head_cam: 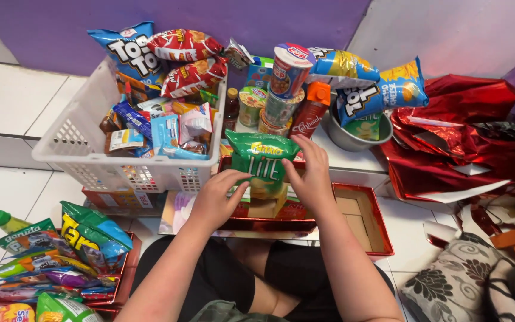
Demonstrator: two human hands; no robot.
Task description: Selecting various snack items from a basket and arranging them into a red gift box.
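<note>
Step in hand, as I read it: seating the green snack bag (263, 156) upright in the red foil-edged box (362, 210). Left hand (216, 200) grips its lower left edge, right hand (311, 173) clamps the right side; both closed on the bag, fingers wrapped round the edges. Bag stands between the hands, over boxed items already in the tray, probably biscuit cartons, partly hidden.

Next move would call for keeping the bag vertical and pressing its base down behind the cartons without crushing it; the right half of the box, just right of the right hand, shows bare cardboard.

Packages by place:
- Beyond left hand: white plastic basket (78, 143), blue and red chip bags heaped on top, small sachets inside.
- Beyond right hand: stacked cup noodles (284, 83), orange-capped sauce bottle (311, 110), metal bowl (353, 137) with blue-yellow puff bags.
- Far right: crumpled red foil wrap (454, 143).
- Below-left of left hand: second tray of green, yellow and purple snack packs (67, 250), green-capped bottle (4, 220).
</note>
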